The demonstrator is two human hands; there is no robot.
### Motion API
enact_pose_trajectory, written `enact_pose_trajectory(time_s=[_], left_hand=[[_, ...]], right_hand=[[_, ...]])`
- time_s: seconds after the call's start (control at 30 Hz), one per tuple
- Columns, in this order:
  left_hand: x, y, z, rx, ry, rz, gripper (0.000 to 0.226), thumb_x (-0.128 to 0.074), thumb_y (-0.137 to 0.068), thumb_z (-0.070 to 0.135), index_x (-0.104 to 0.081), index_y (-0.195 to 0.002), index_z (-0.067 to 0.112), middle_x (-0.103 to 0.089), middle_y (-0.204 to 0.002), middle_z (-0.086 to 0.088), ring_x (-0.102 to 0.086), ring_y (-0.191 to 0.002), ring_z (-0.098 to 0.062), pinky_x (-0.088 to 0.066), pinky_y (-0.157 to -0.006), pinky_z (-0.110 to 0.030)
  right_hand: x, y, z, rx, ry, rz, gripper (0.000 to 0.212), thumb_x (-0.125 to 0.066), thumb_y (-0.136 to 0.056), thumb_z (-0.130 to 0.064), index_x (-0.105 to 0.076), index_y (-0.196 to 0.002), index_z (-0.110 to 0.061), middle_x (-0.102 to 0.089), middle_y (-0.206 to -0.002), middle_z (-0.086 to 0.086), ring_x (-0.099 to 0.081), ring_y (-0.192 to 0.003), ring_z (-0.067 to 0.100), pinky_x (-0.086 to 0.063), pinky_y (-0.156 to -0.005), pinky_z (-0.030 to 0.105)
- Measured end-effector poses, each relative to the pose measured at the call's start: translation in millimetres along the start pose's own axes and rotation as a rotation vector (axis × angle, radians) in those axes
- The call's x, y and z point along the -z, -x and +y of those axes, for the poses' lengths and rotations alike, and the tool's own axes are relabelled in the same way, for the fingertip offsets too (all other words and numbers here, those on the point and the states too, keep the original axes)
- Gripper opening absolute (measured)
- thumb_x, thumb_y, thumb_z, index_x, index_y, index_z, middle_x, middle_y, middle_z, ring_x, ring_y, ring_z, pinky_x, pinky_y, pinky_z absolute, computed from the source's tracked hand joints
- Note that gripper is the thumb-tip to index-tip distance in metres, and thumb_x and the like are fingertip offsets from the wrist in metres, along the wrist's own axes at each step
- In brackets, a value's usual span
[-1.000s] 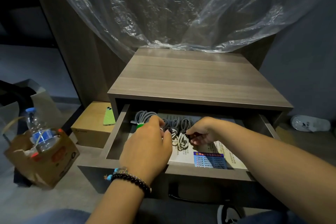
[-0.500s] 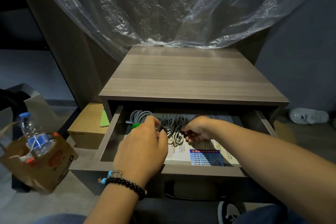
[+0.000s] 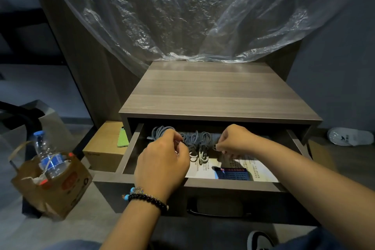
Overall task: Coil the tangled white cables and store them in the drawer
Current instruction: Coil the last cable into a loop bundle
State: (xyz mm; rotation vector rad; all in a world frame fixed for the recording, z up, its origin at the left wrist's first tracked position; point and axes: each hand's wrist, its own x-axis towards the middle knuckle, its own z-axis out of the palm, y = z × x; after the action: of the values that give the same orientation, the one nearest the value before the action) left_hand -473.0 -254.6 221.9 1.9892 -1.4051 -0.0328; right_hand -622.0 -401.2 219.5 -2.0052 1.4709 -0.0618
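Several coiled white cables [image 3: 199, 143] lie side by side at the back of the open drawer [image 3: 227, 184], with one more coil [image 3: 160, 130] at the back left. My left hand [image 3: 162, 161] reaches into the drawer, its fingertips curled and pinching the left edge of the coils. Just right of the coils, my right hand [image 3: 236, 142] has its fingers curled and pinches a small dark cable end. A printed paper sheet [image 3: 253, 168] lines the drawer floor under the cables; part of it is hidden by my hands.
The wooden nightstand top [image 3: 215, 95] is bare, with a clear plastic sheet [image 3: 182, 22] hanging behind it. At left stand a cardboard box [image 3: 101, 148] with a green phone [image 3: 123, 137] and a paper bag [image 3: 50, 187] holding a water bottle [image 3: 47, 154]. A white slipper [image 3: 351, 136] lies on the right.
My right hand has drawn a little to the right, away from the coils, fingers still pinched. My left hand stays at the coils' left side.
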Motion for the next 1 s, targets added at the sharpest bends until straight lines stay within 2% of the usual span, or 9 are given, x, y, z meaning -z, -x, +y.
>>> enact_pose_trajectory(time_s=[0.1, 0.17, 0.23, 0.37, 0.47, 0.6, 0.77, 0.87, 1.0], left_hand=[[-4, -4, -3, -0.063, 0.023, 0.076, 0.01, -0.059, -0.087, 0.028, -0.058, -0.096, 0.027, -0.059, -0.072, 0.015, -0.057, -0.064, -0.003, -0.054, -0.06, -0.03], [-8, -7, -3, -0.141, 0.044, 0.111, 0.013, -0.061, -0.085, 0.028, -0.058, -0.098, 0.026, -0.061, -0.076, 0.015, -0.059, -0.067, -0.003, -0.054, -0.059, -0.03], [-12, -12, -4, -0.208, 0.05, 0.129, 0.022, -0.057, -0.083, 0.033, -0.06, -0.103, 0.023, -0.065, -0.086, 0.012, -0.061, -0.075, -0.005, -0.056, -0.063, -0.03], [-18, -27, -3, -0.334, -0.038, 0.13, 0.044, -0.048, -0.083, 0.037, -0.058, -0.12, 0.017, -0.064, -0.114, 0.002, -0.06, -0.104, -0.014, -0.054, -0.084, -0.036], [-23, -40, -3, -0.422, -0.209, 0.073, 0.057, -0.041, -0.085, 0.043, -0.052, -0.132, 0.013, -0.053, -0.136, -0.007, -0.047, -0.128, -0.021, -0.033, -0.107, -0.038], [-26, -56, -4, -0.448, -0.332, -0.091, 0.064, -0.024, -0.09, 0.053, -0.04, -0.143, 0.02, -0.042, -0.148, -0.003, -0.034, -0.139, -0.02, -0.024, -0.114, -0.045], [-31, -64, -9, -0.479, -0.411, -0.13, 0.067, -0.018, -0.092, 0.059, -0.038, -0.145, 0.024, -0.041, -0.148, 0.0, -0.036, -0.137, -0.02, -0.026, -0.113, -0.044], [-31, -68, -15, -0.518, -0.384, -0.131, 0.068, -0.026, -0.089, 0.064, -0.039, -0.144, 0.026, -0.044, -0.144, 0.001, -0.038, -0.134, -0.02, -0.026, -0.11, -0.041], [-33, -72, -24, -0.548, -0.373, -0.134, 0.071, -0.048, -0.081, 0.059, -0.038, -0.144, 0.029, -0.044, -0.142, 0.002, -0.038, -0.131, -0.019, -0.025, -0.107, -0.04]], right_hand=[[5, 37, 10, 0.156, 0.055, 0.142, 0.011, -0.064, -0.087, -0.022, -0.071, -0.083, -0.016, -0.068, -0.079, -0.004, -0.065, -0.077, 0.012, -0.054, -0.072, 0.028], [7, 61, 20, 0.249, 0.075, 0.242, 0.01, -0.062, -0.09, -0.028, -0.07, -0.095, -0.024, -0.065, -0.087, -0.011, -0.06, -0.082, 0.002, -0.048, -0.071, 0.019], [9, 76, 33, 0.31, 0.065, 0.328, 0.016, -0.06, -0.092, -0.032, -0.068, -0.104, -0.026, -0.063, -0.095, -0.013, -0.058, -0.087, 0.001, -0.049, -0.076, 0.021], [7, 81, 54, 0.495, 0.19, 0.526, 0.04, -0.048, -0.092, -0.044, -0.059, -0.121, -0.019, -0.056, -0.112, -0.006, -0.05, -0.105, 0.008, -0.048, -0.086, 0.027], [4, 68, 60, 0.575, 0.315, 0.641, 0.058, -0.038, -0.091, -0.052, -0.054, -0.131, -0.013, -0.054, -0.128, 0.003, -0.048, -0.121, 0.018, -0.046, -0.096, 0.035], [6, 49, 58, 0.523, 0.471, 0.661, 0.075, -0.025, -0.092, -0.065, -0.036, -0.147, -0.014, -0.035, -0.153, 0.008, -0.025, -0.145, 0.026, -0.023, -0.115, 0.042], [19, 33, 53, 0.527, 0.618, 0.501, 0.086, -0.016, -0.084, -0.079, -0.011, -0.154, -0.029, -0.018, -0.16, 0.003, -0.008, -0.149, 0.022, -0.01, -0.121, 0.045], [24, 21, 52, 0.534, 0.617, 0.516, 0.085, -0.024, -0.083, -0.079, -0.013, -0.153, -0.031, -0.021, -0.159, 0.001, -0.014, -0.148, 0.02, -0.011, -0.12, 0.043], [25, 8, 51, 0.543, 0.595, 0.595, 0.081, -0.029, -0.082, -0.076, -0.034, -0.146, -0.027, -0.042, -0.146, 0.002, -0.036, -0.138, 0.021, -0.028, -0.113, 0.04]])
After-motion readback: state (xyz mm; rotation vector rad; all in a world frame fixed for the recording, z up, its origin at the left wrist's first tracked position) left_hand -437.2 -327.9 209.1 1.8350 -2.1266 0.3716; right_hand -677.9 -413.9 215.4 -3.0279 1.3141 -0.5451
